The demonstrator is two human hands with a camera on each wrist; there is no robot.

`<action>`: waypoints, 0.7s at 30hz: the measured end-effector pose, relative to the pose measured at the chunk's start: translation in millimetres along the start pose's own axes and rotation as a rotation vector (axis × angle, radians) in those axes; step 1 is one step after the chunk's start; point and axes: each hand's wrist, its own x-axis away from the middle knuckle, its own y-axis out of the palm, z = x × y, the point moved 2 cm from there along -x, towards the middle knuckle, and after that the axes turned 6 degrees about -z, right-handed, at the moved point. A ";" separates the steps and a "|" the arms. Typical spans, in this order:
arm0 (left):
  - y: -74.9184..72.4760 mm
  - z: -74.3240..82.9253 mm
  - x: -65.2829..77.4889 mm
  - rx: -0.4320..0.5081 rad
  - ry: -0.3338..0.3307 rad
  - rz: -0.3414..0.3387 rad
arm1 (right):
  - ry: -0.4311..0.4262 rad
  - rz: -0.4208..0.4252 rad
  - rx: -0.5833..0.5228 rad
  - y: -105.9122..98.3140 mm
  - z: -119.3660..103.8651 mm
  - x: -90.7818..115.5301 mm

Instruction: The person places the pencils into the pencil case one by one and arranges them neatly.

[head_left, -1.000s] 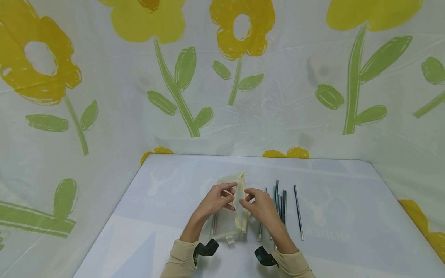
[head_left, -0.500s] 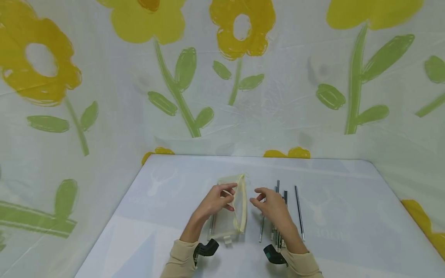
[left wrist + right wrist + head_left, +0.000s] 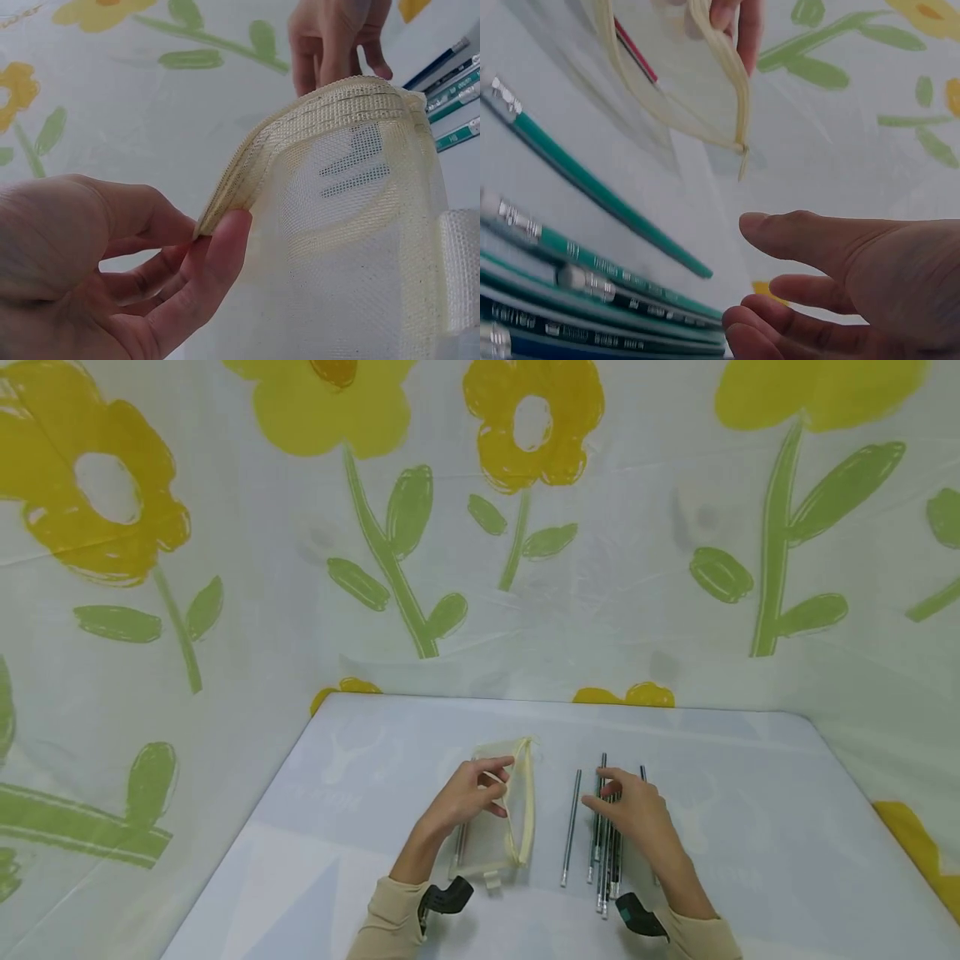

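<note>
My left hand (image 3: 467, 791) pinches the zipped edge of a cream mesh pencil case (image 3: 337, 277) between thumb and finger. Its mouth gapes open, and a red-and-dark pencil (image 3: 636, 51) shows inside it in the right wrist view. To the right, my right hand (image 3: 637, 808) hovers over several pencils (image 3: 604, 893) lying in a loose bunch, its fingers relaxed and holding nothing. Green and dark barrels with erasers at the near ends make up the bunch. One green pencil (image 3: 572, 827) lies apart between the case and the bunch.
Another dark pencil (image 3: 642, 770) lies right of the bunch, mostly hidden behind my right hand. Everything rests on a pale table (image 3: 750, 827) backed by a flower-printed curtain (image 3: 600, 610). A white fabric tab (image 3: 492, 879) sticks out from the case's near end.
My right hand has moved from the case's open edge rightward to above the pencils. My left hand stays at the case's edge.
</note>
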 end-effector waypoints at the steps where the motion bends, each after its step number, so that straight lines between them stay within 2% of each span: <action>1: -0.1 0.0 -0.1 0.001 0.001 0.000 | 0.006 -0.004 0.002 -1.2 2.9 0.4; 9: 0.3 -0.3 -0.1 -0.003 -0.001 -0.002 | 0.057 -0.031 -0.050 -10.3 22.3 0.5; 21: 1.0 -1.5 -1.3 -0.007 -0.005 -0.003 | 0.130 0.000 0.013 -17.8 45.3 -3.8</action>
